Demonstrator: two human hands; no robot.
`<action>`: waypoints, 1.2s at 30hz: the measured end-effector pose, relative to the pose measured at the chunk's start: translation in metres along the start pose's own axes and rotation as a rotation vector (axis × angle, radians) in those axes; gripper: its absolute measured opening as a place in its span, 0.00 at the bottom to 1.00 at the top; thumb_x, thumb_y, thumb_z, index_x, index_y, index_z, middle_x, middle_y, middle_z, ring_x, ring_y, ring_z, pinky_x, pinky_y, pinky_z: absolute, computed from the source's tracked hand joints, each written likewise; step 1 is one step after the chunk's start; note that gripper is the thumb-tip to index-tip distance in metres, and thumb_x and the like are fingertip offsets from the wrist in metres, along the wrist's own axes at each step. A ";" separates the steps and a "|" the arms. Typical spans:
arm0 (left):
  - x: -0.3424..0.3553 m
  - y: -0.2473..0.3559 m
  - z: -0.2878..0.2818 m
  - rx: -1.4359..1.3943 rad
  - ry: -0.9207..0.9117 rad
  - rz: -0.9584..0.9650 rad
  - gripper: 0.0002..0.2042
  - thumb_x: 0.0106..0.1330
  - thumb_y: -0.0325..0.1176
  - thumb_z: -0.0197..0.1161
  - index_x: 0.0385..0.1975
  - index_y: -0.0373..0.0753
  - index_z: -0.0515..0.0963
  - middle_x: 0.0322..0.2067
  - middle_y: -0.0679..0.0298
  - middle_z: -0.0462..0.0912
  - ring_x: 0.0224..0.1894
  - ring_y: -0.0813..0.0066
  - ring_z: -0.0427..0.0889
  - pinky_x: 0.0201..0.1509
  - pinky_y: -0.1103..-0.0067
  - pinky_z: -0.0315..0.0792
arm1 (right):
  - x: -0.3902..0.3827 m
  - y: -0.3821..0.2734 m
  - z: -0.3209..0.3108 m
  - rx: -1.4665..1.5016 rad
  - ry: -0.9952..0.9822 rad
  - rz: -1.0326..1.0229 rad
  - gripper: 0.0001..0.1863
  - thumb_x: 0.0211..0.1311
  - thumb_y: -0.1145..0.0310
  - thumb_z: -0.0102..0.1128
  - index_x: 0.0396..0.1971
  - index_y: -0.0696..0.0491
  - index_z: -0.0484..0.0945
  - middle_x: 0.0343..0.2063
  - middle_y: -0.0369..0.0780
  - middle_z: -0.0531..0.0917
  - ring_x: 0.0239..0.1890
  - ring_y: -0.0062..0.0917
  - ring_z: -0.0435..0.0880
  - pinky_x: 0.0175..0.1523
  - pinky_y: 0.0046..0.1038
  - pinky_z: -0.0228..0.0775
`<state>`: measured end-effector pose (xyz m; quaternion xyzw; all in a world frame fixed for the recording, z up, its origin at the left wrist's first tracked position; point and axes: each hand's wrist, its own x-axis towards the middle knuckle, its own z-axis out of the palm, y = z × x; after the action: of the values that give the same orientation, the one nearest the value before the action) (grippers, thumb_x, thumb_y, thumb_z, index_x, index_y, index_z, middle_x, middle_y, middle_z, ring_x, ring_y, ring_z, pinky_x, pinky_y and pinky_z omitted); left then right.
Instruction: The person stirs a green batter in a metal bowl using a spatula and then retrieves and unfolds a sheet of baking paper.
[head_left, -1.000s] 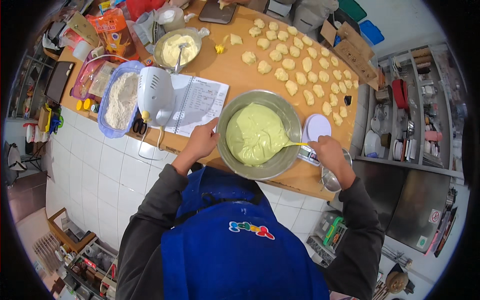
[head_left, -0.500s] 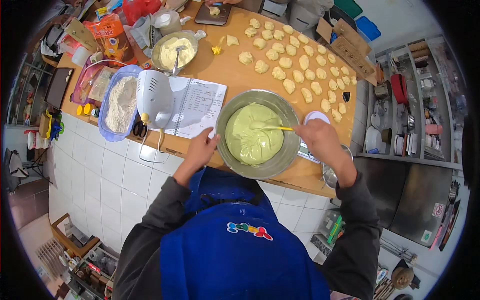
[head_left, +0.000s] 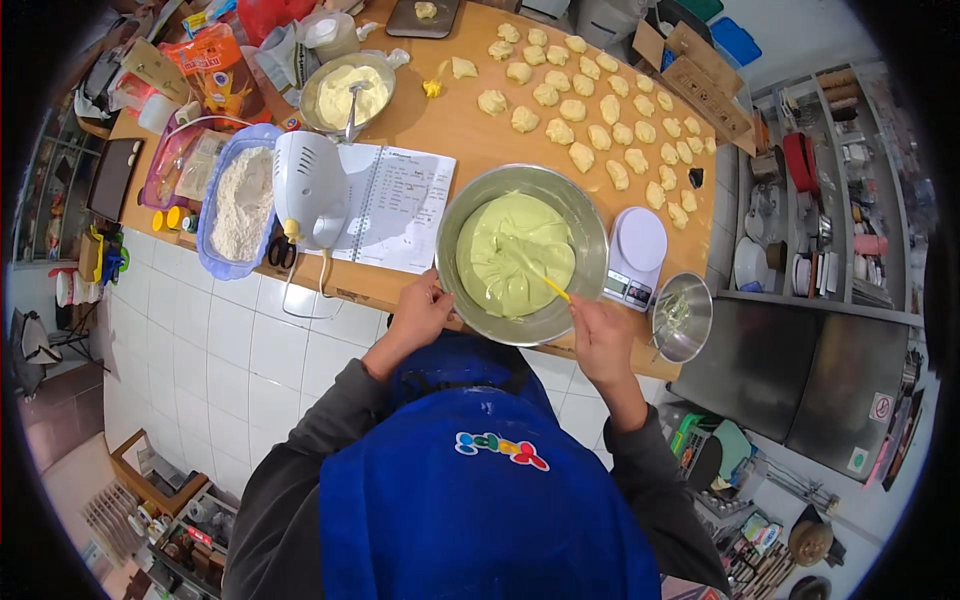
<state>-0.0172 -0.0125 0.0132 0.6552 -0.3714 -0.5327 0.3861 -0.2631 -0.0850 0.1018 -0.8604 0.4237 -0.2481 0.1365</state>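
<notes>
The left hand point(head_left: 421, 309), partly curled, held the bowl point(head_left: 589, 228) by its rim; the right hand point(head_left: 602, 335) gripped a yellow handle point(head_left: 556, 288) angled into batter point(head_left: 500, 235).

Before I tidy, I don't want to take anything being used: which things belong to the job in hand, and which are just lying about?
In use:
large steel bowl, left hand at its rim
pale green mixture inside it
yellow-handled utensil, in the right hand

Untouched now, though perhaps needed:
white hand mixer
open notebook
scissors
white scale
small metal bowl
dough pieces
</notes>
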 end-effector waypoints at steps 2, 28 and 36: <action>0.004 -0.002 -0.003 -0.012 -0.010 -0.006 0.14 0.60 0.23 0.53 0.46 0.30 0.68 0.21 0.61 0.78 0.20 0.79 0.77 0.24 0.83 0.69 | -0.015 -0.004 0.007 -0.043 0.040 0.038 0.07 0.51 0.74 0.56 0.31 0.55 0.78 0.17 0.43 0.75 0.20 0.36 0.74 0.25 0.35 0.65; 0.005 -0.003 -0.004 -0.098 -0.010 0.013 0.13 0.60 0.23 0.53 0.45 0.30 0.67 0.19 0.60 0.77 0.19 0.78 0.77 0.23 0.82 0.69 | -0.052 -0.057 0.030 -0.163 -0.402 0.102 0.03 0.44 0.74 0.52 0.23 0.54 0.72 0.14 0.41 0.74 0.19 0.35 0.75 0.22 0.36 0.66; 0.006 0.003 -0.002 -0.101 0.042 0.009 0.13 0.59 0.23 0.53 0.44 0.29 0.67 0.20 0.59 0.78 0.19 0.78 0.77 0.22 0.82 0.69 | -0.055 -0.007 -0.004 -0.362 -0.421 -0.090 0.07 0.39 0.74 0.52 0.23 0.55 0.71 0.13 0.40 0.72 0.19 0.33 0.74 0.20 0.33 0.64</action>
<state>-0.0142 -0.0189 0.0138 0.6440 -0.3389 -0.5352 0.4289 -0.2896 -0.0370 0.0909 -0.9213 0.3849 0.0103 0.0544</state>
